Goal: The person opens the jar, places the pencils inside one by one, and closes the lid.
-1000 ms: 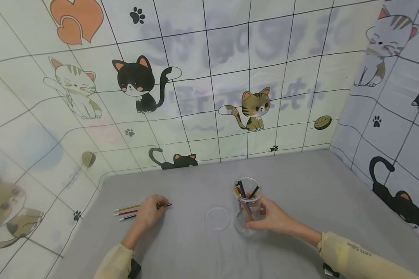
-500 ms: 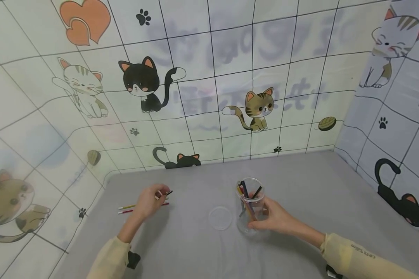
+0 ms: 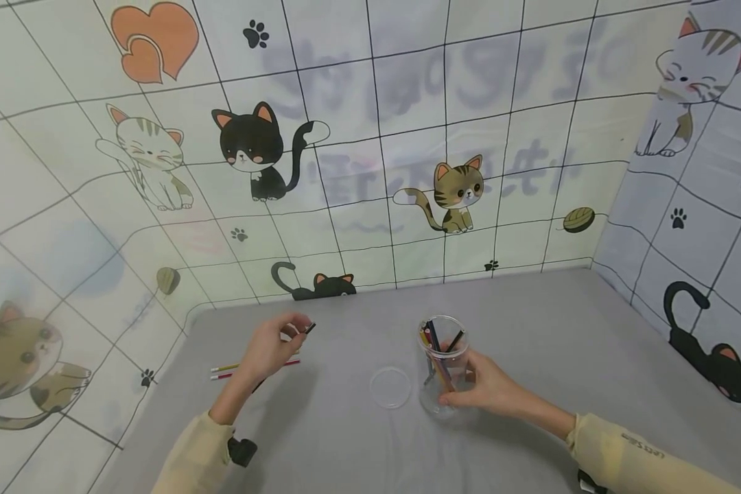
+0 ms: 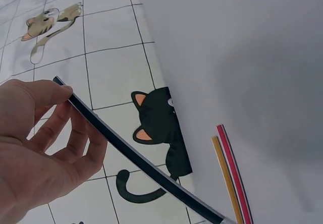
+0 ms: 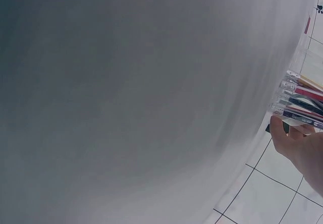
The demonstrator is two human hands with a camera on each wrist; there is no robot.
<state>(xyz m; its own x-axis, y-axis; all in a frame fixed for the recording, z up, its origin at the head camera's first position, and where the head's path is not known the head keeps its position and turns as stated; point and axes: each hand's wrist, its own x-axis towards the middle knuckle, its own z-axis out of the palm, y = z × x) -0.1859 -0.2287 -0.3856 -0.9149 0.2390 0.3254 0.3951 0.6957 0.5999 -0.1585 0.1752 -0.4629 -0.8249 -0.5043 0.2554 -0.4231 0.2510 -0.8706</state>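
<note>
Head view: left hand (image 3: 270, 350), eight o'clock, pinch on dark pencil (image 4: 136, 156); right hand (image 3: 490, 386), grasp round jar (image 3: 429, 399), five o'clock.

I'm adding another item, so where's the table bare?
Bare: the table between jar and right wall, beyond the right hand; also between the sleeves, nearer than the lid. Crowded: left, around the left hand, yellow pencil and red pencil.

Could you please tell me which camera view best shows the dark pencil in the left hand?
The left wrist view: the dark pencil stretches largely unhidden from the left hand. The head view shows its tip, the hand hiding much; the right wrist view shows none.
</note>
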